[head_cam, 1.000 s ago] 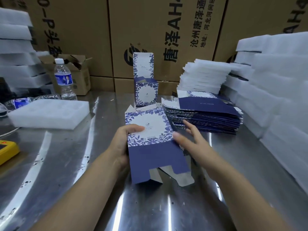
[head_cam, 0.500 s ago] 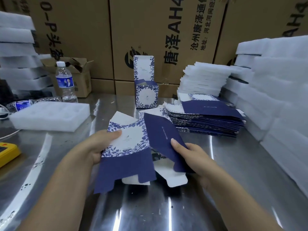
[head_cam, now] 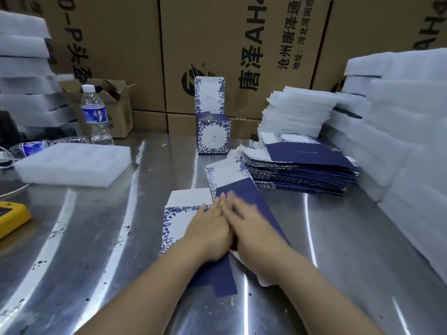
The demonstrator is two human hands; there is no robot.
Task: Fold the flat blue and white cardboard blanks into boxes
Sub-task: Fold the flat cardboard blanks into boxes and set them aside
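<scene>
A blue and white cardboard blank (head_cam: pixel 180 213) lies flat on the steel table (head_cam: pixel 96 238) in front of me. My left hand (head_cam: pixel 209 228) and my right hand (head_cam: pixel 249 228) lie side by side on it, fingers straight, pressing it down along its middle. The right hand is blurred. A stack of flat blanks (head_cam: pixel 300 170) sits to the right behind them. One folded box (head_cam: pixel 212 132) stands upright farther back with its lid flap up.
White foam sheets are piled at the right (head_cam: pixel 399 117) and far left (head_cam: pixel 21 68). A foam tray (head_cam: pixel 72 165) lies at the left, water bottles (head_cam: pixel 95 114) behind it, a yellow device (head_cam: pixel 11 217) at the left edge. Brown cartons (head_cam: pixel 242 44) wall the back.
The blank was held up and spread open between both hands. Now it lies flat on the table with both hands pressing on it.
</scene>
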